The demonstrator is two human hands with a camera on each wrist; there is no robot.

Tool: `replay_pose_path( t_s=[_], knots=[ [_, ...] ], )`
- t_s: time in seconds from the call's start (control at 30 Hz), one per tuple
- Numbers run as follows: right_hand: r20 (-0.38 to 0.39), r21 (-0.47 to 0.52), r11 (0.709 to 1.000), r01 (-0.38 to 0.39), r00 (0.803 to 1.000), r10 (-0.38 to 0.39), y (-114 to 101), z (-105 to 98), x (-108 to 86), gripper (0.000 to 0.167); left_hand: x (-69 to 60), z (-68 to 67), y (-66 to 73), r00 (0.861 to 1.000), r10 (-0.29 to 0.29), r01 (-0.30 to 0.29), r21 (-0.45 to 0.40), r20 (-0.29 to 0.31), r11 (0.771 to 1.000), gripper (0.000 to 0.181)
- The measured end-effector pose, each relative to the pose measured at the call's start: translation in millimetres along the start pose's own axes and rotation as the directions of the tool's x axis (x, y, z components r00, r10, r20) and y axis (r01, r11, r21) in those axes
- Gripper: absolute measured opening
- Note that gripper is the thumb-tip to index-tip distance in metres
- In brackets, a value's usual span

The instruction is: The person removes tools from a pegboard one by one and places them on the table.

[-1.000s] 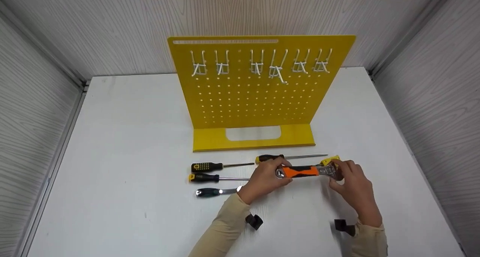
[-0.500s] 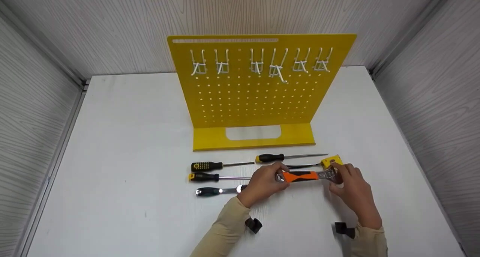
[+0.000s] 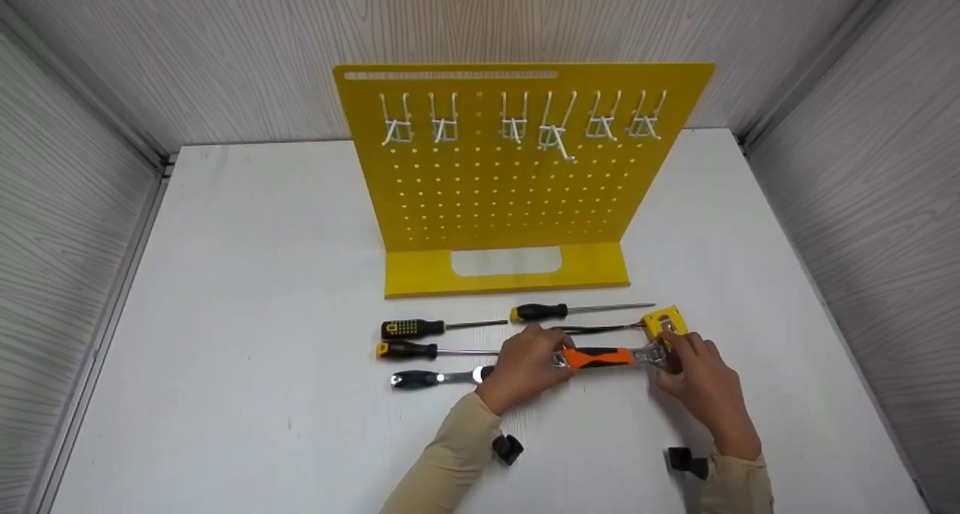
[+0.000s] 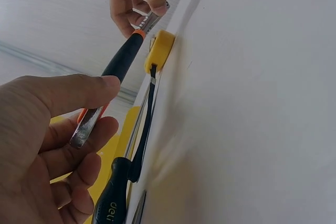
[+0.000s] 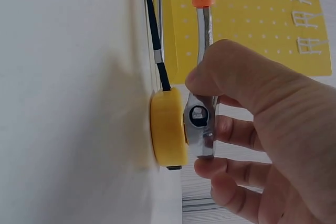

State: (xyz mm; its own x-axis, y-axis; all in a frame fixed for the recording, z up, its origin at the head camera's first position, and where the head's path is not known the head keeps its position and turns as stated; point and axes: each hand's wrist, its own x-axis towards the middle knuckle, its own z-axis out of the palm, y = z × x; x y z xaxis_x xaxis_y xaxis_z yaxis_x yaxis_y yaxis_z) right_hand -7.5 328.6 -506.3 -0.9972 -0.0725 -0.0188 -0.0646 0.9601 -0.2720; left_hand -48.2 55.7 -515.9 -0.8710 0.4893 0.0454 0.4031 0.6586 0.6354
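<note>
An adjustable wrench (image 3: 598,357) with an orange and black handle is held level above the table between both hands. My left hand (image 3: 527,365) pinches the handle end between thumb and fingers. At the other end, my right hand (image 3: 705,383) grips the metal head (image 5: 201,124) between thumb and fingers. Just behind that head lies a yellow tape measure (image 3: 664,322), its black strap (image 3: 598,329) stretching leftward. The right wrist view shows the wrench head very close to the tape measure; whether they touch I cannot tell.
Screwdrivers (image 3: 412,329) (image 3: 407,350) (image 3: 540,313) and a dark-handled tool (image 3: 416,380), partly hidden by my left hand, lie on the white table (image 3: 247,311). Behind them stands a yellow pegboard (image 3: 502,191) with several white hooks (image 3: 514,129). Pale panels (image 3: 862,161) wall the sides and back.
Both hands have brought the wrench slightly toward me, and more of the tape measure and its strap shows behind it. The grips stay the same.
</note>
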Motion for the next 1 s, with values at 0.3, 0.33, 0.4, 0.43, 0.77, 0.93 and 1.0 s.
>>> replay_pose_path(
  t_s=[0.3,0.33,0.4,0.43,0.77,0.93,1.0],
  knots=[
    [0.038,0.012,1.000,-0.007,0.999,0.006,2.0,3.7,-1.5,0.056,-0.5,4.9,-2.1,0.997,0.069,-0.063,0.133,-0.040,0.989,0.028],
    [0.035,0.007,1.000,-0.003,0.999,0.002,2.2,4.2,-1.6,0.056,-0.7,5.4,-2.6,0.996,0.073,-0.066,0.139,-0.044,0.988,0.028],
    [0.028,-0.003,1.000,0.008,1.000,-0.008,2.6,5.1,-1.9,0.056,-1.1,6.4,-3.5,0.996,0.077,-0.069,0.152,-0.048,0.986,0.028],
    [0.028,-0.007,1.000,0.011,1.000,-0.011,2.8,5.4,-1.9,0.056,-1.2,7.0,-3.9,0.996,0.077,-0.068,0.159,-0.050,0.985,0.028],
    [0.061,-0.014,1.000,-0.007,0.998,0.008,1.2,6.6,1.0,0.056,-1.7,11.1,-7.1,0.997,0.064,-0.056,0.172,-0.041,0.983,0.029],
    [0.077,-0.002,1.000,-0.008,0.997,0.008,2.0,9.3,0.9,0.056,-3.3,12.8,-8.3,0.997,0.071,-0.062,0.184,-0.043,0.981,0.029],
    [0.082,0.002,1.000,-0.007,0.997,0.007,2.4,10.1,0.9,0.056,-3.7,14.0,-9.0,0.996,0.074,-0.064,0.186,-0.046,0.981,0.029]
  ],
)
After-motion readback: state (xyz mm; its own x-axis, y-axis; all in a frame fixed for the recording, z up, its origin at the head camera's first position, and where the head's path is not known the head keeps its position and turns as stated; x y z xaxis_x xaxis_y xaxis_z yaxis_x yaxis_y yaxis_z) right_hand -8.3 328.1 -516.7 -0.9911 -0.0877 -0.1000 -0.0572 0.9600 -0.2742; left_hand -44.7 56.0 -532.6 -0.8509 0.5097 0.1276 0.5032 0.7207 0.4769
